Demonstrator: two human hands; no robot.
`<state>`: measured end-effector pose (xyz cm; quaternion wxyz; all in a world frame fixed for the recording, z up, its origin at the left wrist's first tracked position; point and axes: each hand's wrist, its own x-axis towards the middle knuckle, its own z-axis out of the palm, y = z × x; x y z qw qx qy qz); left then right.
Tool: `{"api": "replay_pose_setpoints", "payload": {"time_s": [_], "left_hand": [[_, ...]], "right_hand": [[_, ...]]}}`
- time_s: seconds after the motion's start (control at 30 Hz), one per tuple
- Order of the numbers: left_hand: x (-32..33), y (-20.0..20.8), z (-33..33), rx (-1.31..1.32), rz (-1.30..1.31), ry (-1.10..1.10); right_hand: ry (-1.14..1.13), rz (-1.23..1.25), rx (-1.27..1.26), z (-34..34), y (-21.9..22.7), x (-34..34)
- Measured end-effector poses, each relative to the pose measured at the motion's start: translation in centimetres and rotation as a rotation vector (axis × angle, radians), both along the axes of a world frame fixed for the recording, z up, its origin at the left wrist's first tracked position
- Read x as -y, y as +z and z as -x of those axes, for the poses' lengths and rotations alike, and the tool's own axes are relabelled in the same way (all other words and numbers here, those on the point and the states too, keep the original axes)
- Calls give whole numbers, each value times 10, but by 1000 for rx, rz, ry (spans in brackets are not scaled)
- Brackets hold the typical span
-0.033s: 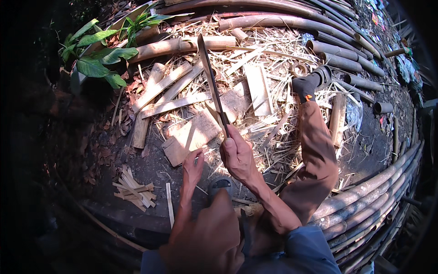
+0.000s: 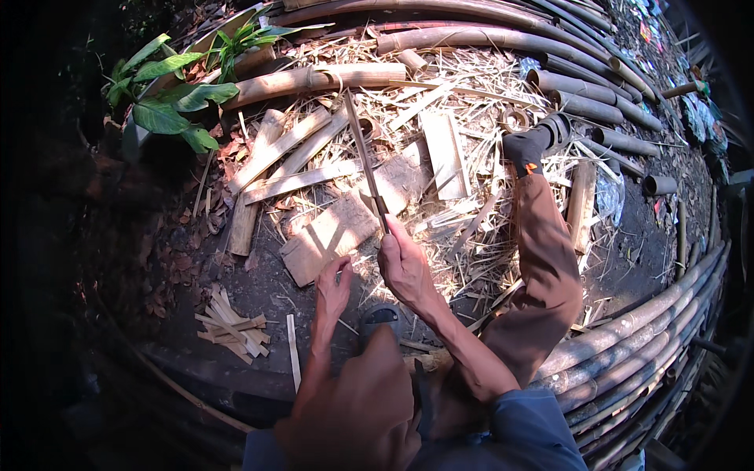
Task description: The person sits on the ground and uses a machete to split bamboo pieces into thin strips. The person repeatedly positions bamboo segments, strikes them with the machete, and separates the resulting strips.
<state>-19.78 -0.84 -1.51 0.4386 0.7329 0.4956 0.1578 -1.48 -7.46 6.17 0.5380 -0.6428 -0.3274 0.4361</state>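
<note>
My right hand [image 2: 408,267] is wrapped round the handle of a long, narrow-bladed machete [image 2: 363,149]. Its blade points away from me, raised over a thick wooden block [image 2: 322,243] on the ground, and a dark shadow falls across the block. Beside the block's near end is my left hand [image 2: 333,289], its fingers curled in toward the thumb; whatever they may hold is too small or hidden to tell. Left of that hand lies a small pile of thin bamboo strips [image 2: 234,326], with a single strip [image 2: 293,352] apart from it.
Split bamboo pieces [image 2: 446,157] and pale shavings [image 2: 487,86] litter the ground beyond the block. Bamboo poles [image 2: 471,38] lie along the back, with more poles [image 2: 628,337] at the right. My outstretched leg [image 2: 546,235] crosses the right side. A leafy plant [image 2: 161,114] stands far left.
The machete has tipped slightly, its point coming lower and nearer to me, with my right wrist turned a little. My left hand stays in place.
</note>
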Motion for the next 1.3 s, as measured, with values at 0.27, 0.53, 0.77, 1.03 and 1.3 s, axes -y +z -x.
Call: {"api": "replay_pose_setpoints", "payload": {"time_s": [0.27, 0.53, 0.77, 1.03, 1.3], "left_hand": [[-13, 3, 9, 41, -26, 73], [-18, 13, -7, 39, -42, 48], [-28, 16, -34, 286, 125, 145], [-50, 59, -98, 181, -80, 49], [-47, 49, -93, 98, -226, 121]], "right_hand": [[13, -71, 63, 1, 28, -10], [9, 28, 13, -3, 6, -5], [-20, 174, 52, 1, -82, 6], [-59, 144, 248, 18, -109, 3], [-36, 233, -102, 11, -87, 10]]}}
